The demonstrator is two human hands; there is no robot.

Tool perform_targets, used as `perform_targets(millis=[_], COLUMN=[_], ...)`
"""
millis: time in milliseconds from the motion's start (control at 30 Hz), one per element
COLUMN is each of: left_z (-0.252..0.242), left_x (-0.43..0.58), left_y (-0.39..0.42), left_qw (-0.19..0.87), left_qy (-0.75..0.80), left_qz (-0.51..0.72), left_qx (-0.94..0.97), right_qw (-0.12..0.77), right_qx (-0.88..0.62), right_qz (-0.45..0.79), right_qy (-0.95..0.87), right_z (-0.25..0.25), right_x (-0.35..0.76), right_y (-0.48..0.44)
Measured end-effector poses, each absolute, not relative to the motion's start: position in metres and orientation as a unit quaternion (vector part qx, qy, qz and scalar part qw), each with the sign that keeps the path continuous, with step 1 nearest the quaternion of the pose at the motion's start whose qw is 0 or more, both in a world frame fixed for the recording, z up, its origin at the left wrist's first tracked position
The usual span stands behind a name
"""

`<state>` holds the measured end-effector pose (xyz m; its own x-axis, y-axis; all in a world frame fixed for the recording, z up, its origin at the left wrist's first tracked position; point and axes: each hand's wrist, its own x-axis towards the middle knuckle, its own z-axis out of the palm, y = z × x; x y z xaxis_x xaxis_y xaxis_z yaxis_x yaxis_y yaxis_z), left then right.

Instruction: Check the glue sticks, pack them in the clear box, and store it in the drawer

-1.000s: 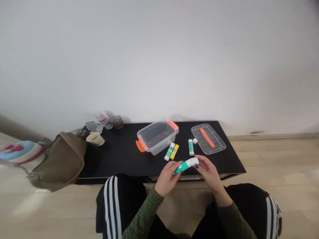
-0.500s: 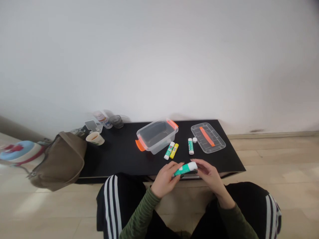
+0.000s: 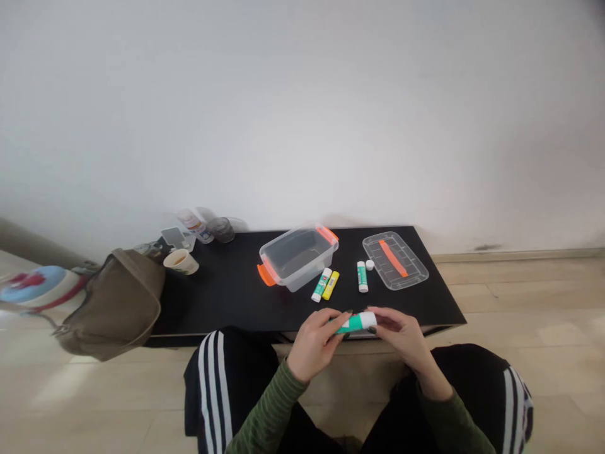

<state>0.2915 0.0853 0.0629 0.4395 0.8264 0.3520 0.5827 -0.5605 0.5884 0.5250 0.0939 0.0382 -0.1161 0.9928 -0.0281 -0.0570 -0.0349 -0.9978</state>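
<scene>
Both hands grip one green-and-white glue stick [image 3: 355,323] just in front of the black table's [image 3: 227,296] near edge. My left hand [image 3: 316,343] is closed round its green body. My right hand [image 3: 401,334] pinches its white end. On the table behind lie a green glue stick [image 3: 321,285], a yellow glue stick [image 3: 331,285], and a third green glue stick [image 3: 362,277] with a loose white cap [image 3: 369,265] beside it.
A clear bin with orange latches [image 3: 297,257] stands at mid-table, its clear lid [image 3: 395,260] to the right. A paper cup [image 3: 181,261], bottles [image 3: 195,226] and a jar sit at the far left. A brown bag [image 3: 113,302] hangs off the left end. Wood floor surrounds.
Both hands have drawn the glue stick a little nearer to me and turned it closer to level. Nothing on the table has moved.
</scene>
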Motion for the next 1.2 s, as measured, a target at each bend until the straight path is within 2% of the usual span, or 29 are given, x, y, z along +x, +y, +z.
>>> perform_targets(millis=[267,467,633,833,1200], left_z=[0.054,0.036,0.007,-0.017,-0.031], left_x=[0.297,0.304,0.317,0.336,0.358], left_y=[0.088,0.089,0.104,0.15,0.19], left_qw=[0.11,0.127,0.153,0.115,0.068], left_qy=[0.46,0.482,0.554,0.656,0.681], left_qz=[0.257,0.257,0.275,0.224,0.174], left_qx=[0.843,0.828,0.771,0.712,0.708], right_qw=[0.477,0.472,0.51,0.527,0.509], right_qx=[-0.499,-0.519,-0.513,-0.516,-0.523], right_qz=[0.549,0.577,0.562,0.541,0.533], right_qy=[-0.47,-0.418,-0.401,-0.405,-0.429], right_z=[0.018,0.008,-0.007,-0.017,-0.017], right_x=[0.522,0.518,0.515,0.52,0.531], right_y=[0.097,0.1,0.106,0.107,0.104])
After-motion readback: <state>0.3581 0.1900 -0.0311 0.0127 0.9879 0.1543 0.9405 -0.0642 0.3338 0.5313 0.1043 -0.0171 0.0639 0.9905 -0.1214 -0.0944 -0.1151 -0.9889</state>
